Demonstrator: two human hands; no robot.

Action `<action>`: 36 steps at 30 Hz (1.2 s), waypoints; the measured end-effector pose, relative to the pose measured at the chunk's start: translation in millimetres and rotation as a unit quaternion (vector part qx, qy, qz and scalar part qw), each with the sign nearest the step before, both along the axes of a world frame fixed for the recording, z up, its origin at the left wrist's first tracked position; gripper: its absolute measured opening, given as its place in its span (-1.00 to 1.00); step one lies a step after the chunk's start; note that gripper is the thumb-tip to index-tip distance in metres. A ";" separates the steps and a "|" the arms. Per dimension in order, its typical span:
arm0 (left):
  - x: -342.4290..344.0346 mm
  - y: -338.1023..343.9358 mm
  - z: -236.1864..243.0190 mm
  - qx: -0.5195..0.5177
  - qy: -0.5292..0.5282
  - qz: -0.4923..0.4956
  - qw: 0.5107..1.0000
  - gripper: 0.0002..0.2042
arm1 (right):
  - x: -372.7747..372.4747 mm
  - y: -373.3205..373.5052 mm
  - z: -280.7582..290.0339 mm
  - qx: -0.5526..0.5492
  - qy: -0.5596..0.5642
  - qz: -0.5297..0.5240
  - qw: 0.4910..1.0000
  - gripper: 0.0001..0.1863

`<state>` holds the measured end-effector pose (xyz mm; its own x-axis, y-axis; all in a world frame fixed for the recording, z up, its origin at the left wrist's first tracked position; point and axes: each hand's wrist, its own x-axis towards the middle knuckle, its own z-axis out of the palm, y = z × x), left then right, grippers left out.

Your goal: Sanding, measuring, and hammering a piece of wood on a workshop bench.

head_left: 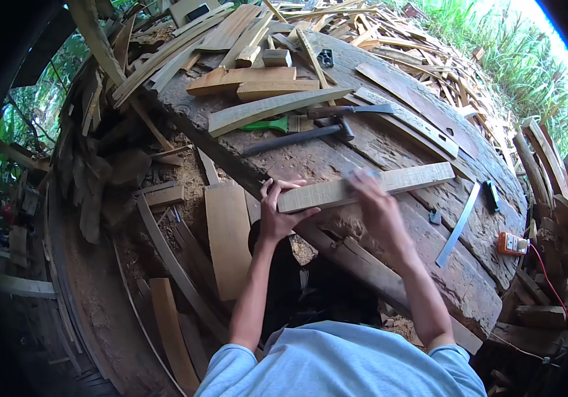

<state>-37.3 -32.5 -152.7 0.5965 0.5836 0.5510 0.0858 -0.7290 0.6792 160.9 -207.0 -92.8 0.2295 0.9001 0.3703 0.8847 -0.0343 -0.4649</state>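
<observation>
A pale wooden bar (416, 175) lies at a slant on the worn, rough workbench (482, 238). My left hand (277, 208) is wrapped round its left end, thumb below and fingers above. My right hand (376, 205), smeared by motion, is closed on a small bluish object at the middle of the bar; I cannot make out what it is. Beyond the bar lie a hammer (284, 140), a green-handled brush (264, 125) and a dark-handled blade (363, 108). A metal ruler (457, 225) lies at the right, near a small black tool (491, 195).
Offcuts (244, 79) cover the bench's back, with a wood scrap heap (403, 46) beyond. An orange power socket (512, 243) with a red cable is at the right edge. Boards (228, 238) and shavings lie below at the left. Green plants (535, 73) grow behind.
</observation>
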 end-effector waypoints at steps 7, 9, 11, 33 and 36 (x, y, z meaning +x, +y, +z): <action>9.1 6.0 -8.6 0.006 0.003 0.010 1.000 -0.40 | -5.2 -3.7 -8.7 0.004 0.028 0.053 0.998 -0.55; 8.1 5.4 -9.9 0.004 -0.019 0.017 1.000 -0.41 | 31.6 -31.6 -6.9 0.061 0.018 -0.092 0.994 -0.67; 9.0 3.7 -11.9 -0.012 -0.002 0.014 1.000 -0.41 | 67.7 -53.7 1.5 0.028 -0.020 -0.234 0.972 -0.69; 9.6 2.2 -12.1 0.005 -0.017 0.016 1.000 -0.40 | 59.2 -18.0 6.9 0.017 0.052 -0.151 0.987 -0.71; 9.6 2.5 -11.7 -0.004 -0.012 0.019 1.000 -0.40 | -23.8 21.9 -7.9 0.033 0.017 0.033 0.999 -0.62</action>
